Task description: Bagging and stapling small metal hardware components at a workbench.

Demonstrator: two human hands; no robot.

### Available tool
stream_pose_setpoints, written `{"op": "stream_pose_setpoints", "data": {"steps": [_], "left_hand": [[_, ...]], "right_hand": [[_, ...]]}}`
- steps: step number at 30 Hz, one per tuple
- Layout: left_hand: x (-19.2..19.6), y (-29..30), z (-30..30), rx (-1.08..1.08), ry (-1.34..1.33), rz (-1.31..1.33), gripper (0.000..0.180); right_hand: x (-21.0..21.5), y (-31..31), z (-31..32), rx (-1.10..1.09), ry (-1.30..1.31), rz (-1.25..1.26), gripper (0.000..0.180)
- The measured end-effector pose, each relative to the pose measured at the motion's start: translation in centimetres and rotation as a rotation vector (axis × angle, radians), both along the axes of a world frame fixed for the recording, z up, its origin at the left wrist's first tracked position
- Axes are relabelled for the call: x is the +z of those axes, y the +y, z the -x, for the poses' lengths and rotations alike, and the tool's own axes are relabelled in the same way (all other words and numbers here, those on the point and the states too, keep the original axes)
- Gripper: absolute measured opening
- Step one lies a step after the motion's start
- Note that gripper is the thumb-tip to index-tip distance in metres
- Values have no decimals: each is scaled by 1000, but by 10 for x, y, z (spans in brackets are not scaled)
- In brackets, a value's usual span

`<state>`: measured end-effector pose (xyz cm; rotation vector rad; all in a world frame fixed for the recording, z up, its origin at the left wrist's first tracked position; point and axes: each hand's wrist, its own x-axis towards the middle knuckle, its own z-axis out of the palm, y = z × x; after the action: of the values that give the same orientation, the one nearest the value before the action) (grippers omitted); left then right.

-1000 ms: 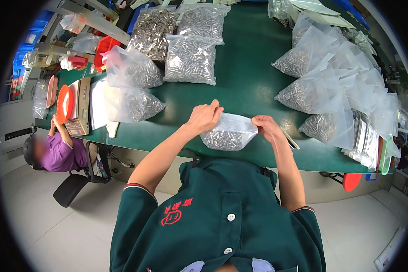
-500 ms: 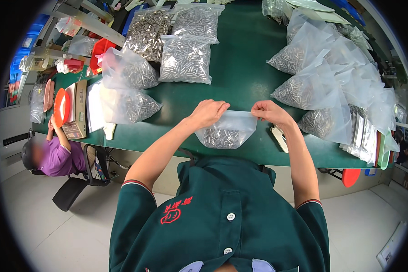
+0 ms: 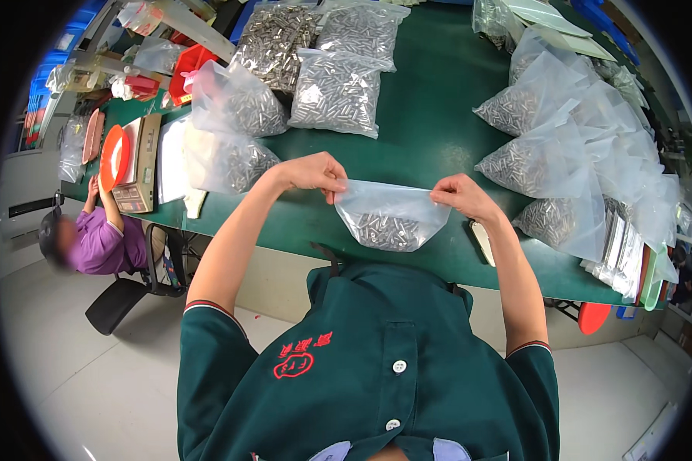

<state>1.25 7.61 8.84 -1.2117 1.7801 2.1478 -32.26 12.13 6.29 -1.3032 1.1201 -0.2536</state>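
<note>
Left hand point(image 3: 315, 173): thumb and fingers pinching the left top corner of a clear bag point(image 3: 392, 217). Right hand point(image 3: 465, 196): same pinch, opposite corner. So the bag sits between the 2 hands, top band pulled near straight, small metal cylinders point(image 3: 390, 232) heaped in the belly below. Can't tell if the bottom rests on the green table point(image 3: 419, 157), or if the mouth is sealed.

Step in hand, my read: spreading and squaring the bag's mouth. Next move calls for even tension, the 2 corners level, and the metal load kept low, off the top band.

Around the hands: flat filled bag point(image 3: 337, 96) beyond the left hand, 2 more behind it. 2 cloudy bags with metal in them, nearer 1 point(image 3: 242, 161) just left of the left hand. Pile of filled bags point(image 3: 532, 165) right of the right hand. Slim pale object point(image 3: 482, 243) just below the right hand, beside its wrist.
</note>
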Motion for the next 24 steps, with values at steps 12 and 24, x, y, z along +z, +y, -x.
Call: {"op": "stream_pose_setpoints", "data": {"steps": [12, 24], "left_hand": [[5, 5, 49, -136, -70, 386, 17], [-4, 54, 84, 62, -211, 843, 17]], "right_hand": [[0, 1, 0, -54, -65, -74, 18], [2, -7, 5, 23, -103, -185, 31]]}}
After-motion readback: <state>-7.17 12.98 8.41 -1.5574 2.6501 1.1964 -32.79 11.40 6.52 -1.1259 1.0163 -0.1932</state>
